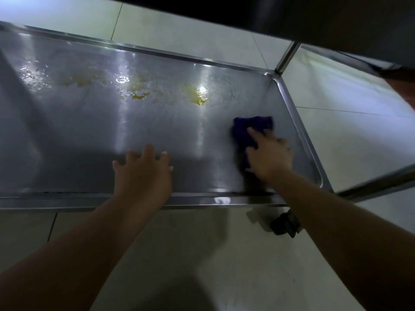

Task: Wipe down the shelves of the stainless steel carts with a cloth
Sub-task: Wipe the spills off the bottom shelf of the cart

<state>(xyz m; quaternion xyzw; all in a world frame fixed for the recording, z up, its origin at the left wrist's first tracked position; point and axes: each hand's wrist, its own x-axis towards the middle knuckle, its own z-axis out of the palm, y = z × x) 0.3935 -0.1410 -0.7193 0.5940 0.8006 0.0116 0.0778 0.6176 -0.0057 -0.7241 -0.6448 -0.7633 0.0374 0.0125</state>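
Note:
The lower stainless steel cart shelf [94,140] fills the upper half of the head view, with a raised rim all round. My right hand [268,156] presses a dark blue cloth [249,129] flat onto the shelf near its right end, fingers spread over the cloth. My left hand [143,173] rests on the bare steel near the front rim, fingers spread and holding nothing. Yellow-brown smears and wet droplets [139,95] lie across the far half of the shelf.
The upper shelf's dark underside [292,14] hangs overhead at the top. A steel corner post [287,56] rises at the far right, and a near rail [381,182] runs off right. A black caster wheel [286,223] sits on the pale tiled floor [202,254].

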